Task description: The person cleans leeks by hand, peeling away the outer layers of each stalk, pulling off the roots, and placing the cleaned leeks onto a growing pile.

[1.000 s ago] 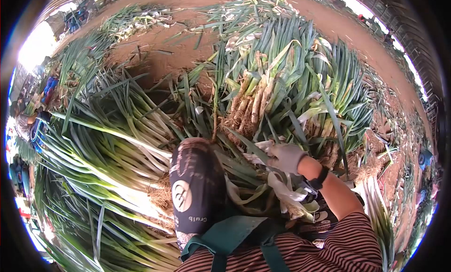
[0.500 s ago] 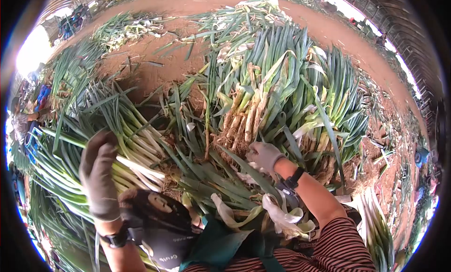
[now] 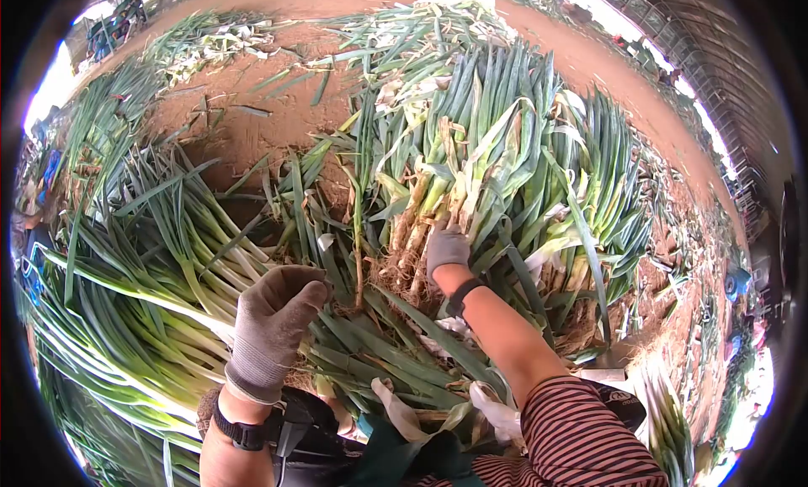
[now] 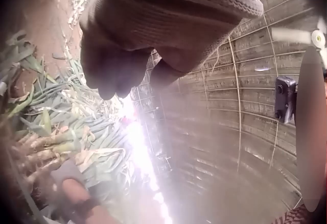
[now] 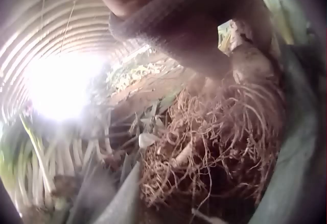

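Note:
My gloved right hand is at the lower, rooted end of a pile of large green onions. Its fingers grip a stalk there, partly hidden by the glove. Close under that hand hang tangled brown roots in the right wrist view. My left hand, also gloved, is raised in front of the body with loosely bent fingers and holds nothing. Below and behind it lies a heap of cleaner onions with white stems. In the left wrist view the left glove is dark and close to the camera.
Loose green leaves and pale peeled skins lie before the body. A bundle of white-stemmed onions is at the lower right. Bare brown soil shows farther off, under a ribbed arched roof.
My right hand has moved forward from the loose leaves to the rooted stalks. The left hand has come into view and swung right, toward the middle. The knee has lowered.

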Demonstrator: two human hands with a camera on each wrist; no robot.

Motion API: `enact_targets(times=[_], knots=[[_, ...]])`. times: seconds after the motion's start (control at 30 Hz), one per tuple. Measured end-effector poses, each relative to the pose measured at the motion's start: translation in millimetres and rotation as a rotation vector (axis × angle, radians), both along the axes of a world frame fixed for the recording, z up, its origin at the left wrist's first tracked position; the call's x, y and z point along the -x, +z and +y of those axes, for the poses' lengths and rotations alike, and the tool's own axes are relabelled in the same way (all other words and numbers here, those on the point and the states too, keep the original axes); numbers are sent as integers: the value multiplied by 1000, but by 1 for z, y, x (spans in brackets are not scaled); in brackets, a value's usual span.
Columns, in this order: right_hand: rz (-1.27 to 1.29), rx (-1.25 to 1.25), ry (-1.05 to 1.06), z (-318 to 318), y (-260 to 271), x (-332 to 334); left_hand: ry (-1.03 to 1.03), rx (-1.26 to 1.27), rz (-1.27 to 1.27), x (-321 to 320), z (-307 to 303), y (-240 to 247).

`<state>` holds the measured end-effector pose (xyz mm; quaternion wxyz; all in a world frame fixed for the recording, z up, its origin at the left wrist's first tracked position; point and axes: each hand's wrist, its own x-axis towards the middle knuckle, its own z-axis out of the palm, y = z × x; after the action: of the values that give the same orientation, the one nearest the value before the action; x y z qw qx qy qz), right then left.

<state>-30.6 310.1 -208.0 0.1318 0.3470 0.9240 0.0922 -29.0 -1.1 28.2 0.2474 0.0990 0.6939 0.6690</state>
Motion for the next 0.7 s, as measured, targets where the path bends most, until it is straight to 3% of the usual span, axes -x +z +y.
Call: enact_targets(times=[0.07,0.1,0.13,0.17,0.23,0.3,0.37,0.43,0.63,0.7], knots=[[261,252,-40,19,18,-16,-11,-17,23,0,-3,0],[380,402,-35,25,50,-31,-7,-9,20,1,-4,3],[337,638,-102,27,98,-42,-1,0,9,-1,-6,6],[482,692,-32,45,88,-55,1,10,-5,-3,-6,7],[704,1251,-246,45,150,-89,-15,-13,-6,-5,-5,4],[1133,1662,-226,60,162,-113,-38,-35,21,-7,4,0],[1025,1373,-272,43,184,-114,-80,-88,64,-6,12,-9],[931,1184,-97,54,152,-107,-90,-109,51,-8,18,-6],[788,1134,-307,48,91,-94,-95,-202,25,-19,29,1],[645,730,-171,64,22,-69,-121,-181,9,-15,30,-2]])
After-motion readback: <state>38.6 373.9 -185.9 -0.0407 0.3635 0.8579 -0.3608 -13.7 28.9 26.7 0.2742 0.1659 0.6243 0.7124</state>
